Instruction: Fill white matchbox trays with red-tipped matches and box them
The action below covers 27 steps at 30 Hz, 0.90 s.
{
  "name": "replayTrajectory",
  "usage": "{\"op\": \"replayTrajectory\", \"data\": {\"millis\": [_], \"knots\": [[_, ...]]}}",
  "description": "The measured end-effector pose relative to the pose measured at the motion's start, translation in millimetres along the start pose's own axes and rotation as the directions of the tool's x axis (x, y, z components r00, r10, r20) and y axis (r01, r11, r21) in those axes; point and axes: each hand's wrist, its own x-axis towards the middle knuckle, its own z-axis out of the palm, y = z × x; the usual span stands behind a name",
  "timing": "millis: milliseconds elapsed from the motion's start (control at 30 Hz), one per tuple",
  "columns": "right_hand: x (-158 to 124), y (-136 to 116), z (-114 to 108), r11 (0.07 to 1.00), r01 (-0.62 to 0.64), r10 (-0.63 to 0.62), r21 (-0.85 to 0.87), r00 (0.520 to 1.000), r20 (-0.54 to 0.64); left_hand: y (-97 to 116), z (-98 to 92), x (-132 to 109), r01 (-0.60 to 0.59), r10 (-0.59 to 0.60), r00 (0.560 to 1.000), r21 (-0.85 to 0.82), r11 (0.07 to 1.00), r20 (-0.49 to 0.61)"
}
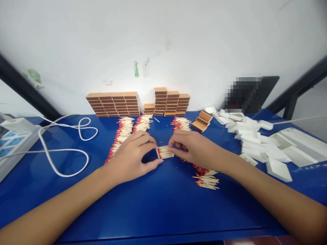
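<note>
A small white matchbox tray lies on the blue table between my hands, with red-tipped matches in it. My left hand curves round the tray's left end, thumb at the near side and forefinger at the far side. At the tray's right end, my right hand has its fingers curled and pinched over the plain ends of the matches; whatever is between the fingertips is hidden. Loose matches run in a long row beside and partly behind my left hand. More matches lie under and below my right wrist.
Brown matchboxes are stacked along the wall, with another stack beside them. Two matchbox sleeves lie behind my right hand. White trays are heaped at the right. A white cable loops near a power strip.
</note>
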Motion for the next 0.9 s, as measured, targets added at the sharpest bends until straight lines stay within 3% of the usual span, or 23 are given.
{"op": "replayTrajectory", "data": {"millis": [167, 400, 533, 900], "knots": [[0.2, -0.7, 1.3, 1.000, 0.007, -0.007, -0.015, 1.000, -0.028, -0.2, 0.1, -0.7, -0.005, 0.005, 1.000, 0.006, 1.000, 0.011], [-0.2, 23.0, -25.9, 0.983, -0.131, 0.099, -0.126, 0.968, -0.228, -0.6, 1.7, -0.3, -0.002, 0.002, 1.000, 0.016, 1.000, -0.004], [0.1, 40.8, -33.7, 0.962, -0.170, 0.143, -0.211, 0.980, -0.141, -1.4, 1.2, 0.1, -0.008, 0.008, 1.000, 0.016, 1.000, 0.002], [4.3, 45.9, -23.3, 0.978, -0.193, 0.195, -0.078, 0.981, 0.014, -2.8, 2.4, -1.2, -0.013, 0.013, 1.000, 0.009, 1.000, 0.001]]}}
